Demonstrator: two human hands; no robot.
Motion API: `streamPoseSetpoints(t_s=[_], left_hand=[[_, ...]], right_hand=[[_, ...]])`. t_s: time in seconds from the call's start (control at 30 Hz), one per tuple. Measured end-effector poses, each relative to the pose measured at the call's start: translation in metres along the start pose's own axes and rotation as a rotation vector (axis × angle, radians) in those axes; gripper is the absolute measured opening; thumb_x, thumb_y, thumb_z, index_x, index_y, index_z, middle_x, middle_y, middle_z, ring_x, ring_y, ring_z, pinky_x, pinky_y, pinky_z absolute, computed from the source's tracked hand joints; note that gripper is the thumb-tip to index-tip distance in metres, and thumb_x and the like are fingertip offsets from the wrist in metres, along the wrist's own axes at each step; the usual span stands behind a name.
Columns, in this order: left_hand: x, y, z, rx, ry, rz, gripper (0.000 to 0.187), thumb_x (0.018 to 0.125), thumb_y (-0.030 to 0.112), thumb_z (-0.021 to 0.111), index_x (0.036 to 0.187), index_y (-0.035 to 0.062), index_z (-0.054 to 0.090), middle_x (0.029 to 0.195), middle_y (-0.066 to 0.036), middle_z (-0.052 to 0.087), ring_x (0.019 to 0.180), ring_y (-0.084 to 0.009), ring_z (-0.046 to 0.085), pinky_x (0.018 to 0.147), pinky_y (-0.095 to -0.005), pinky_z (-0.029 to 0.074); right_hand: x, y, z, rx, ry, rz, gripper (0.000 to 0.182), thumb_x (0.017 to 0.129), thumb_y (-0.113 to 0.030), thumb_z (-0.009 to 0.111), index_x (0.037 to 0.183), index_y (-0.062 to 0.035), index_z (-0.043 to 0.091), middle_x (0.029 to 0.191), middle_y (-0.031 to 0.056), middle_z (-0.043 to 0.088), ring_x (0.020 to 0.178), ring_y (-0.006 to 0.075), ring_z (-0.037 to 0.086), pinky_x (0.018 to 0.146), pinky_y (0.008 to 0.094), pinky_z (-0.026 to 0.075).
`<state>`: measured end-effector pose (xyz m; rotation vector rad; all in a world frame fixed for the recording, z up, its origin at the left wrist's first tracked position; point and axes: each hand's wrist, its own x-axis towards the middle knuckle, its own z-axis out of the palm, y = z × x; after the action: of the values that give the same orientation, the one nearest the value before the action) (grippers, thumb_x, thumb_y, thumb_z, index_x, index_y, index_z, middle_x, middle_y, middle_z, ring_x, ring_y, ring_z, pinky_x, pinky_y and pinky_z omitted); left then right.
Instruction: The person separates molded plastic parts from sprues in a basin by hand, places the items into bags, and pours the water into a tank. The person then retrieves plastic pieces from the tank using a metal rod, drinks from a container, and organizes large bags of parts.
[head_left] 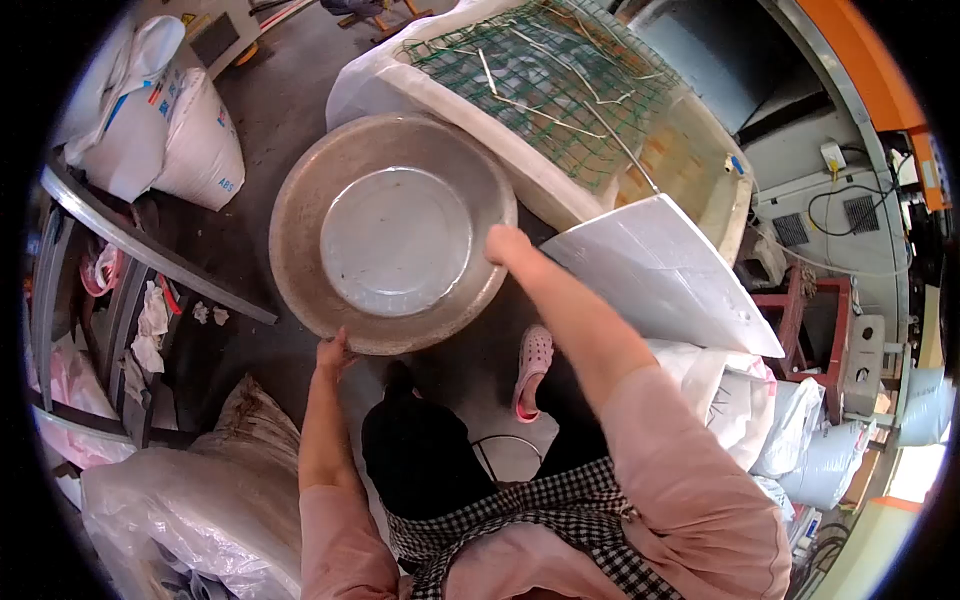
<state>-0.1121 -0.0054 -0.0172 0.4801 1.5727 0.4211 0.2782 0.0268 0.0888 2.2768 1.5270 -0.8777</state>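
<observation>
A large round grey-brown basin [300, 230] is in front of me, its inside facing up toward the camera. Some dark specks show on its pale bottom. My right hand [508, 246] is closed around the basin's right rim, knuckles up. At the lower left rim, my left hand [336, 352] grips the edge, with its fingers partly hidden by the wall. Just past the basin's upper right side stands a white tub [470, 120], with a green wire mesh [550, 80] lying over it and pale sticks on the mesh.
White sacks [205, 145] stand at the upper left beside a curved metal frame [150, 235]. A white panel [670, 270] leans by the tub's near corner. Clear plastic bags [190, 510] lie at the lower left. A red metal frame [815, 330] is at the right.
</observation>
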Motion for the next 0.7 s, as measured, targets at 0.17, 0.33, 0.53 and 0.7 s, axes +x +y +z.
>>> streamPoseSetpoints(t_s=[0.17, 0.33, 0.53, 0.7], left_hand=[[-0.010, 0.004, -0.007, 0.258, 0.090, 0.017, 0.053, 0.081, 0.038, 0.061, 0.115, 0.0005, 0.046, 0.098, -0.012, 0.055, 0.079, -0.0262, 0.058, 0.066, -0.0383, 0.049], [-0.006, -0.026, -0.028, 0.244, 0.194, 0.166, 0.031, 0.081, 0.033, 0.062, 0.085, 0.0024, 0.057, 0.061, 0.000, 0.045, 0.049, -0.0105, 0.042, 0.041, -0.0255, 0.035], [-0.029, -0.050, -0.058, 0.074, -0.150, 0.178, 0.024, 0.084, 0.023, 0.061, 0.069, 0.0055, 0.052, 0.056, 0.001, 0.043, 0.048, -0.0096, 0.042, 0.042, -0.0247, 0.034], [-0.062, -0.044, -0.043, -0.003, -0.110, 0.194, 0.021, 0.084, 0.021, 0.061, 0.072, 0.0047, 0.055, 0.058, 0.001, 0.047, 0.048, -0.0091, 0.044, 0.044, -0.0234, 0.036]], right_hand=[[0.012, 0.058, -0.040, -0.111, -0.290, -0.306, 0.039, 0.068, -0.037, 0.066, 0.084, -0.0010, 0.066, 0.078, 0.0184, 0.064, 0.070, 0.0328, 0.061, 0.064, 0.0408, 0.049], [-0.019, 0.171, 0.030, -0.288, -0.549, -0.074, 0.048, 0.057, -0.036, 0.079, 0.090, -0.0023, 0.065, 0.090, 0.0161, 0.065, 0.082, 0.0295, 0.062, 0.072, 0.0373, 0.050], [-0.075, 0.190, 0.077, -0.202, -0.195, 0.177, 0.081, 0.056, -0.037, 0.081, 0.120, -0.0048, 0.043, 0.116, 0.0193, 0.051, 0.104, 0.0332, 0.054, 0.085, 0.0412, 0.047], [-0.075, 0.192, 0.089, -0.141, 0.008, 0.228, 0.046, 0.072, -0.027, 0.067, 0.110, -0.0060, 0.051, 0.108, 0.0203, 0.053, 0.098, 0.0325, 0.057, 0.082, 0.0403, 0.049]])
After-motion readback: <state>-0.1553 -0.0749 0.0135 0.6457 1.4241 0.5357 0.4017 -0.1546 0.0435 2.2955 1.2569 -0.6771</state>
